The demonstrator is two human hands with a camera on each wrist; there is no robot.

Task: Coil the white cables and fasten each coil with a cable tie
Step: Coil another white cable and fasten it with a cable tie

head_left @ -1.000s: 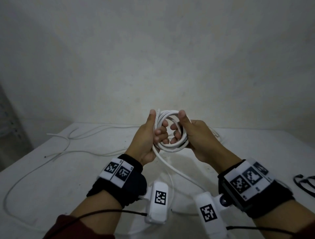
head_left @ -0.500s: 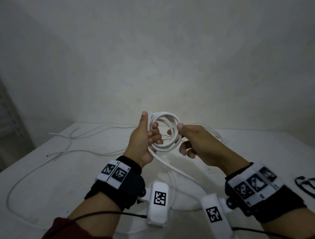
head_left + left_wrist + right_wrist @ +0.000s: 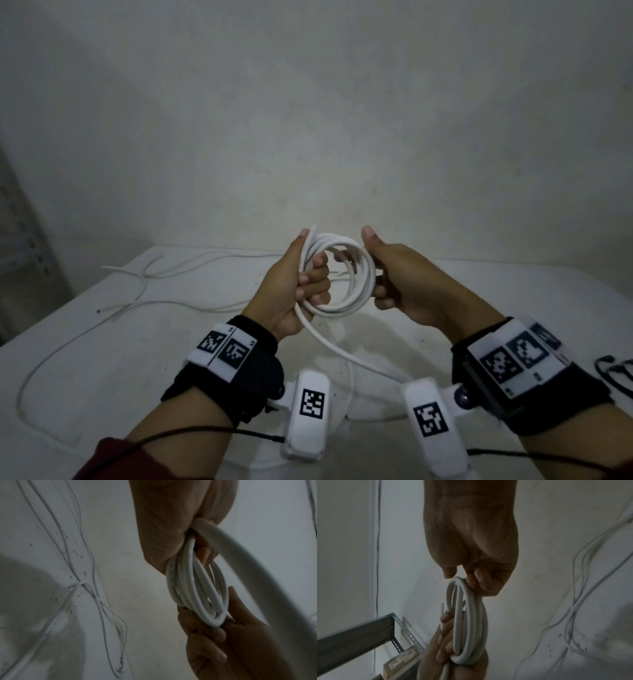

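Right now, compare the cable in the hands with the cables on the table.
The held cable is wound into a coil; the table cables lie loose and sprawled. The coil is gripped by the left hand and right hand, above the table; the others lie untouched. All are white, none visibly tied.

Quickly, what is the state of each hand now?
Left hand: grips the white cable coil.
Right hand: holds the coil's opposite side.
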